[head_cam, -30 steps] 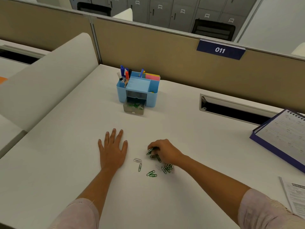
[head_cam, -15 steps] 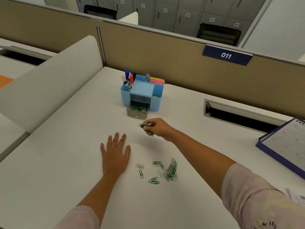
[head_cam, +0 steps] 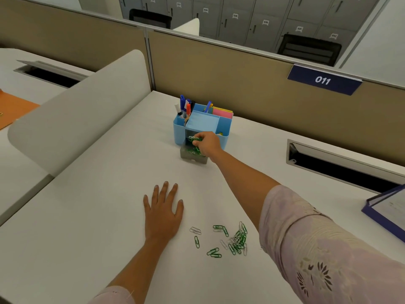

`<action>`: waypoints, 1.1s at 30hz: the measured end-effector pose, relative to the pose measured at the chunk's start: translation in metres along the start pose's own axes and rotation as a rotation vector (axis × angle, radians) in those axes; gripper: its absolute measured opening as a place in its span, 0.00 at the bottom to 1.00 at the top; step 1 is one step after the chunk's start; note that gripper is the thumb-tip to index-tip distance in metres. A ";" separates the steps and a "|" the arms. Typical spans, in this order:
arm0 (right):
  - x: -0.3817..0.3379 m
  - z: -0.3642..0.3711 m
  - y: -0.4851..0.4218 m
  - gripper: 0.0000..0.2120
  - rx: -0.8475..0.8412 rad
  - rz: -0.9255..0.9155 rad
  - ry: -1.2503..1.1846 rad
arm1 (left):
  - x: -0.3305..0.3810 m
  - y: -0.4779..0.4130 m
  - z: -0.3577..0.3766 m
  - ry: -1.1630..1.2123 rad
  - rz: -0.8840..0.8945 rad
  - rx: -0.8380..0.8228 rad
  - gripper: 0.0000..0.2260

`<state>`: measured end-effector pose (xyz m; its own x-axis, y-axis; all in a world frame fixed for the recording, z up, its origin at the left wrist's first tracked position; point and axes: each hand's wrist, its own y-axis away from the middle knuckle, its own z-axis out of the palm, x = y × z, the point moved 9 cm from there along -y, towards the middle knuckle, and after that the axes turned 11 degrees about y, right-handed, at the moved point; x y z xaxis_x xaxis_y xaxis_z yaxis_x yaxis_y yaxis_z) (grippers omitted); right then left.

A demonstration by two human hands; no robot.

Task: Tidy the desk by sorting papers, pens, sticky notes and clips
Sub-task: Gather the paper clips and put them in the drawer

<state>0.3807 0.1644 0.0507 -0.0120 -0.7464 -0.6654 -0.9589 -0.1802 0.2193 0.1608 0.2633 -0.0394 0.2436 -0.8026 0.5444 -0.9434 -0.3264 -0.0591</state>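
A light blue desk organiser [head_cam: 225, 126] stands at the back of the white desk [head_cam: 98, 205], with pens [head_cam: 185, 107] and pink sticky notes [head_cam: 222, 113] in it. Its small grey drawer [head_cam: 192, 157] is pulled out and holds paper clips. My right hand [head_cam: 208, 143] pinches a few green and white paper clips [head_cam: 194, 139] right above that drawer. My left hand [head_cam: 163, 212] rests flat on the desk, fingers straight. Several loose green and white paper clips [head_cam: 235, 239] lie on the desk just right of my left hand.
A blue binder with papers [head_cam: 388, 209] lies at the right edge. A cable slot [head_cam: 341, 165] opens in the desk at the right rear. A beige partition [head_cam: 230, 80] with a "011" label closes the back. A white curved divider [head_cam: 76, 110] stands on the left.
My right hand picked clips out of the pile near me and carried them forward to the organiser's open drawer. My left hand stayed flat on the desk.
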 end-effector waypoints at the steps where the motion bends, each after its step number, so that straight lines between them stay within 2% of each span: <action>1: -0.001 0.002 -0.003 0.15 0.023 -0.013 0.038 | 0.000 0.000 0.000 0.003 -0.002 0.000 0.27; 5: -0.003 0.008 -0.006 0.12 0.076 -0.081 0.179 | 0.001 0.000 -0.002 0.014 -0.004 0.005 0.27; 12: -0.003 0.011 0.008 0.18 0.067 -0.242 0.338 | 0.000 0.000 0.000 0.010 -0.001 0.016 0.27; 17: -0.007 0.004 0.044 0.13 0.130 -0.418 0.354 | -0.001 -0.001 0.000 0.001 -0.004 0.008 0.27; 24: 0.027 0.030 0.130 0.11 0.040 -0.643 0.387 | 0.000 -0.001 -0.001 -0.020 0.003 0.020 0.27; 27: 0.045 0.056 0.179 0.12 -0.022 -0.808 0.466 | 0.000 -0.001 0.000 -0.020 0.011 0.020 0.27; 29: 0.058 0.069 0.210 0.15 -0.061 -0.885 0.493 | 0.000 -0.001 0.001 -0.028 0.010 0.016 0.27; 33: 0.088 0.091 0.256 0.24 -0.141 -0.907 0.676 | 0.001 -0.001 0.000 -0.025 0.013 0.023 0.27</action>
<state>0.1084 0.1107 -0.0165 0.8656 -0.4890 -0.1082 -0.4952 -0.8678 -0.0402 0.1621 0.2627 -0.0382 0.2372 -0.8190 0.5224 -0.9412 -0.3268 -0.0851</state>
